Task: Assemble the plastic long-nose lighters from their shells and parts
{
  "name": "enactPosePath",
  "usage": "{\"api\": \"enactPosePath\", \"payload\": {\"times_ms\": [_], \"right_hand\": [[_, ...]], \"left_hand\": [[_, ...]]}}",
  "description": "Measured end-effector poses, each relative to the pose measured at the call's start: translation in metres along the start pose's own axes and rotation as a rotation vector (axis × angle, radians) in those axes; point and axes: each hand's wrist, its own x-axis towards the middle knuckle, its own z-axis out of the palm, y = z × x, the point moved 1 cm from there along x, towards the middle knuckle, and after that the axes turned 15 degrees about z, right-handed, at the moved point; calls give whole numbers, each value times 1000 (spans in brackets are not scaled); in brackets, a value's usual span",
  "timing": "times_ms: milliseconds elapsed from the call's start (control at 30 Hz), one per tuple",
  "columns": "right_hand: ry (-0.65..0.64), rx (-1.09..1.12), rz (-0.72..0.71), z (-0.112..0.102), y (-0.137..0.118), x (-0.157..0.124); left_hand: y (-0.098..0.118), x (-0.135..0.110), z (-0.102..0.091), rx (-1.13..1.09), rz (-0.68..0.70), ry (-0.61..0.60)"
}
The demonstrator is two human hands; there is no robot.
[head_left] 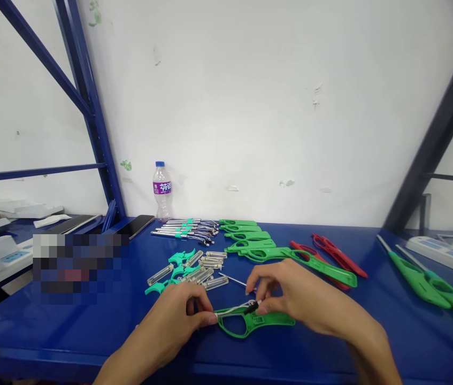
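Observation:
In front of me on the table lies a green lighter casing half (268,320), open side up, with a looped handle. My left hand (182,315) is closed at its left end, thumb and finger pinching where thin white wires (232,308) come out; what lies under the fingers is hidden. Between the thumb and fingers of my right hand (294,294) is a small black igniter (252,307) joined to those wires, just above the casing. Clear lighter fuel tanks (161,274) and teal triggers (182,258) lie in a loose pile beyond my left hand.
Metal lighter tubes (176,231) with wires, green casing halves (246,235) and red casings (340,255) lie farther back. Green lighters (419,280) sit at right. A plastic bottle (163,192) stands by the wall, near a phone (138,225). Power strips flank the table.

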Motion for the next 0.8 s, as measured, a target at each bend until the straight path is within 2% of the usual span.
{"api": "enactPosePath", "payload": {"times_ms": [200,267,367,533,667,800], "right_hand": [[-24,-62,26,-1,1,-4],[24,-120,6,1,3,-7],[163,-186,-61,12,12,-12],[253,-52,-246,40,40,-22],[324,22,-235,48,56,-26],[309,12,-161,50,64,-27]], "left_hand": [[1,-1,0,-1,6,12],[2,-2,0,-6,10,11],[1,-3,-1,-17,12,12],[0,-4,0,-31,9,23],[5,-4,-1,-33,6,17],[10,-6,-3,-35,14,1]]}}
